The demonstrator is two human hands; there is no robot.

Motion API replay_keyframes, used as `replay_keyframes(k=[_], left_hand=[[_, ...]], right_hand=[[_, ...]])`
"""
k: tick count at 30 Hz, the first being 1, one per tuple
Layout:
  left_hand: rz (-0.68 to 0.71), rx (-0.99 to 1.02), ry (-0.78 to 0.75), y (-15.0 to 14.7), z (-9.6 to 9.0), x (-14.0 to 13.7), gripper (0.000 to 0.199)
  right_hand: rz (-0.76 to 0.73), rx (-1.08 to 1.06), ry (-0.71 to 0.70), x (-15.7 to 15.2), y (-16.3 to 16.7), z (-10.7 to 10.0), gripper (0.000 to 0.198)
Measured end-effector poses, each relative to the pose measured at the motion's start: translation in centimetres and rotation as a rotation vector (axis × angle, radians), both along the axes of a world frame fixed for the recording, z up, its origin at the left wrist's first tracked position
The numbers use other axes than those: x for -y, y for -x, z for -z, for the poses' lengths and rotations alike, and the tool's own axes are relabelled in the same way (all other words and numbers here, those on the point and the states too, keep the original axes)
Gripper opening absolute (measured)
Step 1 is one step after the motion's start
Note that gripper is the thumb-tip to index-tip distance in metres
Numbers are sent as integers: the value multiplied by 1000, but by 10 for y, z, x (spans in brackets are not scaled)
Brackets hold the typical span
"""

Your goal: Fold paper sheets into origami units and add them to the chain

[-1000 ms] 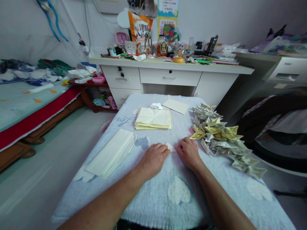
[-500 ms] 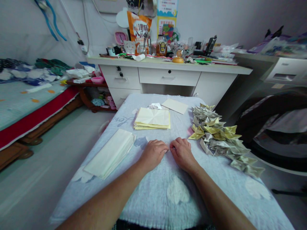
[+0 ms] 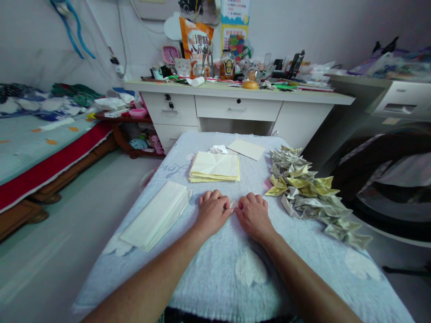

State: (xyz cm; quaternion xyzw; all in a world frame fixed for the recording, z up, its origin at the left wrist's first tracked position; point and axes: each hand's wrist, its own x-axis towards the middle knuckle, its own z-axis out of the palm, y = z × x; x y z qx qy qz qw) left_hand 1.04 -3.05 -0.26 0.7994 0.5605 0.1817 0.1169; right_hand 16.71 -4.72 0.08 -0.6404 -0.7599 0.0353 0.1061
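My left hand (image 3: 213, 211) and my right hand (image 3: 252, 211) are close together over the cloth-covered table (image 3: 208, 278). Between their fingertips shows a small bit of pale paper (image 3: 233, 204), mostly hidden by the hands. Each hand's fingers are curled, thumbs turned inward at the paper. Left of my left hand lies a long stack of whitish paper (image 3: 158, 215). Beyond the hands is a pile of creased, cream and yellow paper sheets (image 3: 214, 165). Along the right edge stand several folded paper pieces (image 3: 306, 193), grey-white and gold, nested in a row.
A flat cream card (image 3: 246, 149) and a crumpled white paper (image 3: 218, 149) lie at the table's far end. Behind stands a white desk (image 3: 235, 107) crowded with items. A bed (image 3: 50, 148) is on the left, a washing machine (image 3: 400, 103) on the right.
My left hand's fingers have lifted and spread a little forward. A bit of the pale paper now shows between the hands. My right hand has shifted slightly left.
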Motion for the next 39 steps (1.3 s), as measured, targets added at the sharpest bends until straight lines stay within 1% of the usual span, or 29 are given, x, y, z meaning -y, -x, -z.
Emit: replay_keyframes(k=[5,10,18,22,24,27,29,31,33,35,37,39], left_hand=[[-24,-33,-11,5,2,2,19],[-30,-30,9,11,3,2,14],[-36,-33,24,16,1,3,10],[-27,-29,-10,17,0,4,13],[21,2,-46,16,1,4,23],[203,63,-83,15,5,1,40],[325,81,-85,14,7,-2,45],[398,92,-70,13,8,-3,45],[416,109,-54,12,6,-3,46],[407,126,-43,11,3,-2,44],[393,135,-36,10,0,-1,37],[387,151,-29,9,-1,-1,31]], right_hand=[[5,5,0,1,-1,0,17],[27,-37,5,0,-10,2,13],[65,-77,-5,0,-24,7,17],[56,-88,2,-1,-28,9,18],[46,-96,10,-2,-30,10,19],[29,-130,11,-2,-33,9,20],[9,-175,-9,-1,-33,7,20],[-45,-232,-37,0,-33,4,20],[-117,-271,-47,2,-31,1,22],[-168,-276,-42,3,-28,0,28],[-187,-266,-33,3,-25,1,34],[-193,-266,-27,2,-24,2,34]])
